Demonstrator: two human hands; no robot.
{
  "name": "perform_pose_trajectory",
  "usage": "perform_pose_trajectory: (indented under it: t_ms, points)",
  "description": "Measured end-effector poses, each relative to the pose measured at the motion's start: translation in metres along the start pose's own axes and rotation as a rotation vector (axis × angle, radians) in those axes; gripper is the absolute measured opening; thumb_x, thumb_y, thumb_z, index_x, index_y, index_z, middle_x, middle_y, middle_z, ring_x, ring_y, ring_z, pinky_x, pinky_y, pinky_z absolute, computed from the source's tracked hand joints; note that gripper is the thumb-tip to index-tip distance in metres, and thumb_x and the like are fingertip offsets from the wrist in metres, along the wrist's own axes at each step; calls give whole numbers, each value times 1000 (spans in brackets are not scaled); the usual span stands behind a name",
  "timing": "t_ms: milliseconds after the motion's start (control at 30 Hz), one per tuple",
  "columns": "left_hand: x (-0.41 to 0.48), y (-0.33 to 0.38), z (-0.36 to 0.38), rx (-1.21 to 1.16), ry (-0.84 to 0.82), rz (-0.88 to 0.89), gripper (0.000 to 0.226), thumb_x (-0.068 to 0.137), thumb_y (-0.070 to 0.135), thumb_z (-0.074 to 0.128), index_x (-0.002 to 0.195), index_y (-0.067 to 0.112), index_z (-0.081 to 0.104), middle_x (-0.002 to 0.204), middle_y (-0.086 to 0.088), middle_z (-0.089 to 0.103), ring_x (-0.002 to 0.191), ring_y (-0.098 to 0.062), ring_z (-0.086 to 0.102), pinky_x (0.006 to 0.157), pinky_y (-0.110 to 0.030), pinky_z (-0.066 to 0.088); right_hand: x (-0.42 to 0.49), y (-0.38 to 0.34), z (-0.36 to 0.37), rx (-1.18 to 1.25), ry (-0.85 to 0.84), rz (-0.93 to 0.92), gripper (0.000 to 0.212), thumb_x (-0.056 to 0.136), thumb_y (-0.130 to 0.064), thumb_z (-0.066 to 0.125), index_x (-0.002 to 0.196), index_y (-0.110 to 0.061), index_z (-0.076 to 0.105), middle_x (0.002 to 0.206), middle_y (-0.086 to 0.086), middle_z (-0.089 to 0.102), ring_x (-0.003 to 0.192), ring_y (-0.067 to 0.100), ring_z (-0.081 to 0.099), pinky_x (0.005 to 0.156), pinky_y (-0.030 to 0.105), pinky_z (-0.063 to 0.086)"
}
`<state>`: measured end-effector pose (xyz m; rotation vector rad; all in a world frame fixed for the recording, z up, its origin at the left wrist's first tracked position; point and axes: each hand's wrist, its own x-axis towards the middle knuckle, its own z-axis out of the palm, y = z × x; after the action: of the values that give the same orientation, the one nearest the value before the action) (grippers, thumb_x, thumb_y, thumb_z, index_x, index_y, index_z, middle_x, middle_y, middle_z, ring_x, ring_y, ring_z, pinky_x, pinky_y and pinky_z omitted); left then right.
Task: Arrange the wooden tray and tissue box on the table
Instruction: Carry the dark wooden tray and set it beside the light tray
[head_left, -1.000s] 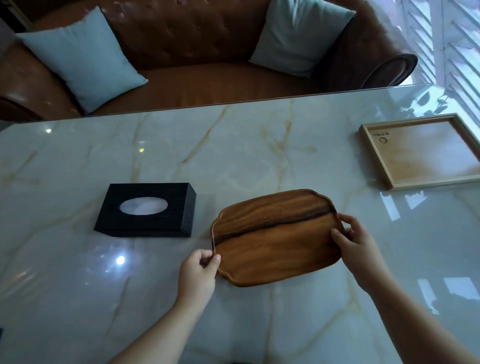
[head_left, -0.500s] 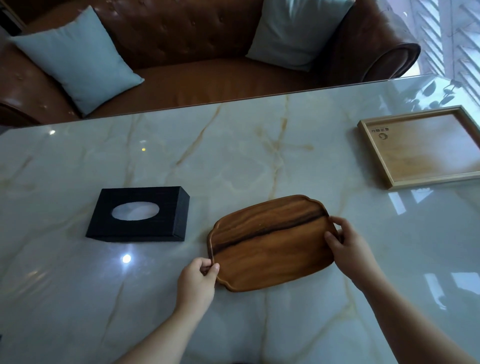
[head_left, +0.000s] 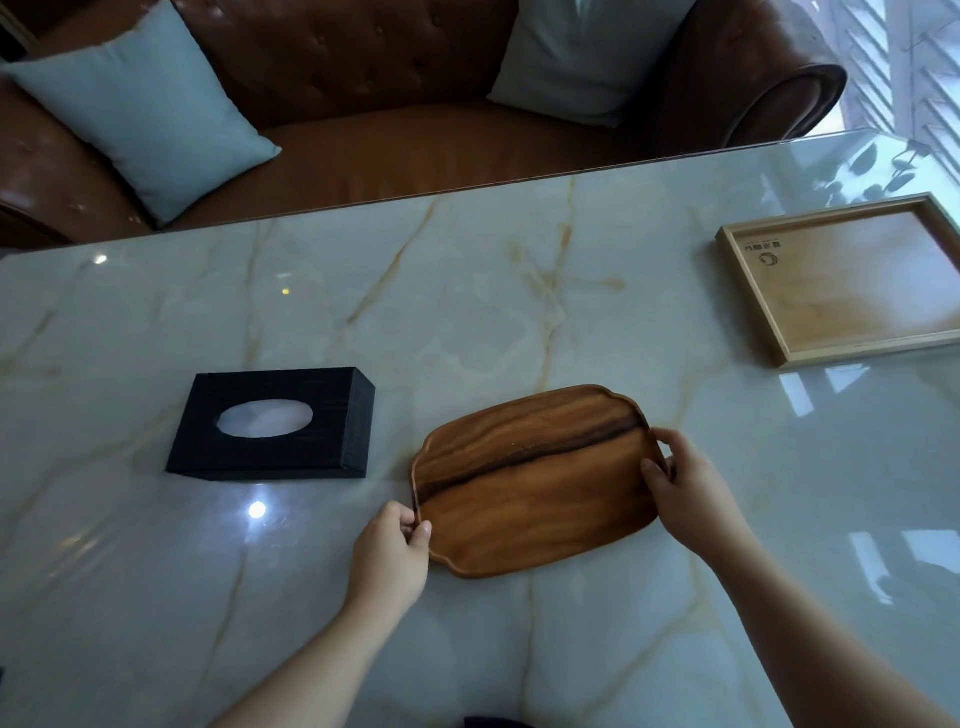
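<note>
At the near centre of the desk (head_left: 519, 322) lies the dark wooden tray (head_left: 535, 483), skewed, its right end turned away from the person. The left hand (head_left: 392, 553) pinches its near-left rim, fingers (head_left: 415, 530) closed on the edge; the right hand (head_left: 685, 486) clasps the right end, thumb over the rim. Whether the tray rests flat or is slightly raised cannot be determined. The black tissue box (head_left: 270, 423) stands just beside it to the left, untouched, apart from both hands. A pale square tray (head_left: 852, 280) sits well apart at the far right (role unclear). Assessment: tray placement in progress, not released; the tissue box appears unattended to.
</note>
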<state>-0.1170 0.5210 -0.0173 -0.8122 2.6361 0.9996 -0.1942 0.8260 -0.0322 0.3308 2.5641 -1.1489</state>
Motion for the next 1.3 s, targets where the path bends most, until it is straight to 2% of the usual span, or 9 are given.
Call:
perform_pose_trajectory:
  t_ms: [167,300,467,733,867,933,1033,1200,1300]
  points:
    - [0,-2,1,21,2,-11,8,86,15,59,88,8,55,87,-9,64,81,-29,59,69,-32,40,4,3,-2,-22,5,-6,34,90,-20,57,124,-25,55,94,6,51,77,13,55,73,30,40]
    - [5,-1,-3,23,-41,-44,12,86,21,59,93,10,56,84,-6,61,83,-28,59,71,-32,43,21,3,-13,-35,-20,30,31,87,-29,61,118,-23,59,98,7,60,81,21,62,68,31,44]
    - [25,8,-14,-63,-24,-109,25,89,26,57,104,7,61,88,-2,60,83,-21,56,75,-30,41,43,-11,-18,-124,-17,85,42,85,-43,60,119,-18,59,103,4,66,94,26,63,80,36,48]
    - [33,8,-6,-220,-63,-175,28,85,18,63,108,2,64,101,-7,66,95,-24,60,84,-34,46,41,-28,-4,-234,33,72,25,92,-31,55,100,-10,66,97,12,69,89,31,61,69,33,41]
    - [33,6,-10,-267,-78,-103,21,83,16,66,102,6,68,77,14,56,80,-13,54,78,-30,39,12,-22,-7,-165,132,124,20,92,-27,56,97,-11,66,96,11,68,91,31,61,71,33,42]
    - [33,8,-14,-272,-125,-45,5,82,16,67,79,19,69,68,18,54,73,-12,53,68,-31,41,-6,-17,-12,-142,178,158,18,91,-27,56,94,-13,66,91,8,67,89,30,60,69,32,40]
    - [33,17,-14,-270,-197,17,36,82,16,67,52,32,53,60,16,56,65,-13,55,63,-30,44,-27,-11,-23,-100,253,192,17,91,-26,56,92,-14,67,88,6,66,84,28,60,68,32,39]
    - [23,48,-1,-269,-256,64,6,81,16,68,78,20,72,69,14,65,72,-13,64,74,-37,53,-50,7,-52,-6,334,219,16,92,-26,56,90,-15,68,82,1,65,78,23,59,67,33,41]
    - [14,71,16,-231,-284,120,13,80,17,67,68,21,71,67,2,74,70,-18,70,74,-47,58,-52,30,-78,55,364,229,15,92,-27,56,88,-19,67,79,-2,66,75,21,61,62,31,41]
